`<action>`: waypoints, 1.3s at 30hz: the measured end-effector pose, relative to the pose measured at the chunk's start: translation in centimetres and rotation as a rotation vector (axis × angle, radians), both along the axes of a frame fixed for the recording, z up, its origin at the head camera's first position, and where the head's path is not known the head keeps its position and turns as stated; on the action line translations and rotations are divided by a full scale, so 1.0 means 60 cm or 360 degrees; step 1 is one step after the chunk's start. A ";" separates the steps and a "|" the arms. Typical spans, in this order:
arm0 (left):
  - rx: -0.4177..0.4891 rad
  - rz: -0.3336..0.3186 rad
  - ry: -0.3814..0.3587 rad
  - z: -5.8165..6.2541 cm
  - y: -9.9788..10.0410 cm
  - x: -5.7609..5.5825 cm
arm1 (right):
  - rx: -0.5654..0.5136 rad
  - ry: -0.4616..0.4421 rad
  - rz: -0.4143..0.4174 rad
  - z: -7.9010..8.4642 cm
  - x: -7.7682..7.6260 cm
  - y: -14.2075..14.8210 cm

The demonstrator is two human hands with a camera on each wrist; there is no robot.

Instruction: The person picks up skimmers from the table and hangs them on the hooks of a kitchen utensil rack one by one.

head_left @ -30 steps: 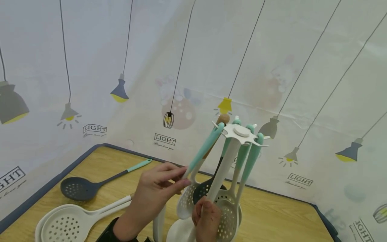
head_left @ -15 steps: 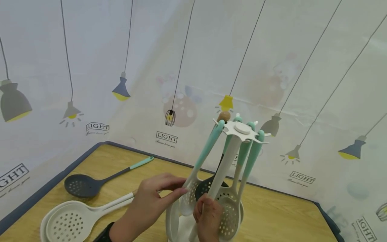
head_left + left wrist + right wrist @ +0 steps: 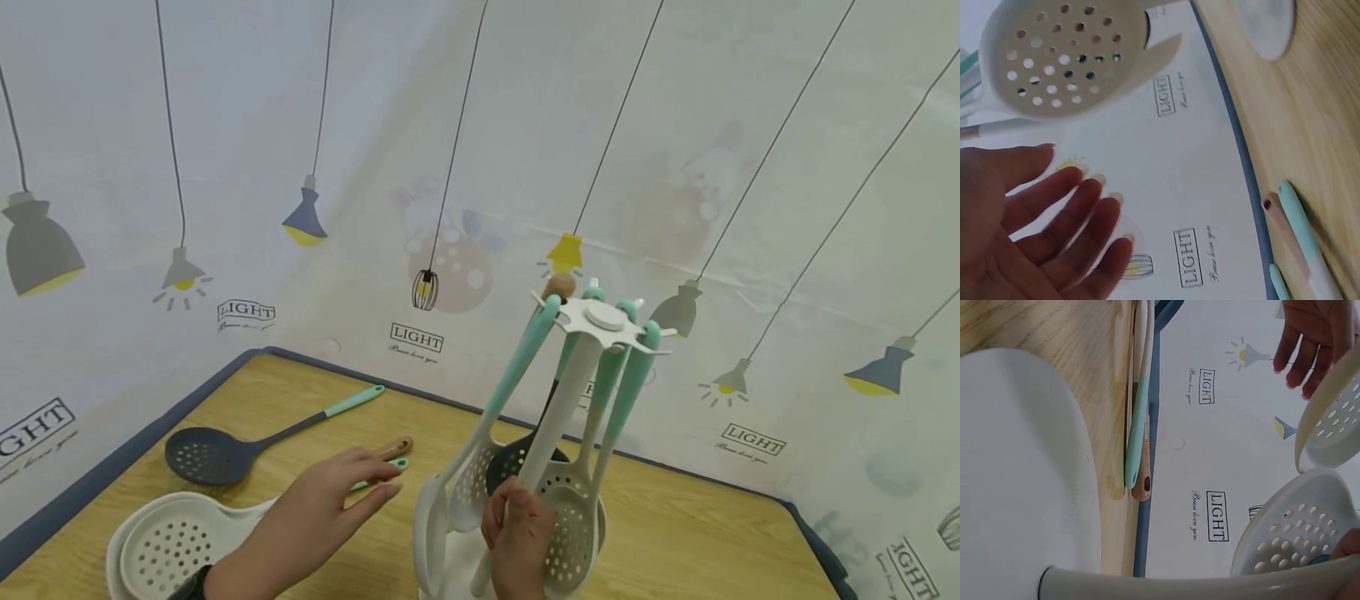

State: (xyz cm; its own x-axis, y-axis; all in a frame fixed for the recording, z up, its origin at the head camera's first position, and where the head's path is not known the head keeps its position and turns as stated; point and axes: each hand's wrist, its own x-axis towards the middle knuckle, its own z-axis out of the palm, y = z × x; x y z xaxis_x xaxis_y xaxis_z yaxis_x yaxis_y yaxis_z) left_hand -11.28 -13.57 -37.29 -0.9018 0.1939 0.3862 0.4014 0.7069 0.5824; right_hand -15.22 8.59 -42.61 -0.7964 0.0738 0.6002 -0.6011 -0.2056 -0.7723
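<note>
Grip (image 3: 517,537) round pole (image 3: 561,408), hooks (image 3: 602,325) head view only

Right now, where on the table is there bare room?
The widest bare patch of the table lies between the utensil rack, gripped in the right hand, and the right edge. A smaller one lies between the loose dark skimmer and the far-left corner. The near left is crowded: white skimmers lie there, their handles partly hidden by the left hand.

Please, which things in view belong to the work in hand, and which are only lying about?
Probably in the work:
white stand, held by the right hand
hanging utensils
left hand, holding nothing

Lying loose on the table:
dark skimmer
two pale tools, overlapping
</note>
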 end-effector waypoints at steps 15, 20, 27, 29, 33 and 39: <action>-0.0533 0.0345 -0.0237 -0.064 -0.054 -0.029 | 0.0015 -0.0083 -0.0002 0.006 0.004 0.001; -0.0625 0.0396 -0.0226 -0.081 -0.062 -0.034 | 0.0033 -0.0117 -0.0020 0.007 0.005 0.001; -0.0668 0.0439 -0.0187 -0.098 -0.069 -0.034 | 0.0014 -0.0102 -0.0003 0.006 0.004 0.002; -0.0687 0.0445 -0.0208 -0.102 -0.072 -0.035 | 0.0014 -0.0085 0.0002 0.006 0.004 0.002; -0.0753 0.0452 -0.0330 -0.110 -0.077 -0.038 | 0.0031 -0.0112 -0.0014 0.008 0.006 0.002; -0.0851 0.0449 -0.0368 -0.123 -0.086 -0.041 | 0.0041 -0.0161 -0.0013 0.011 0.008 0.001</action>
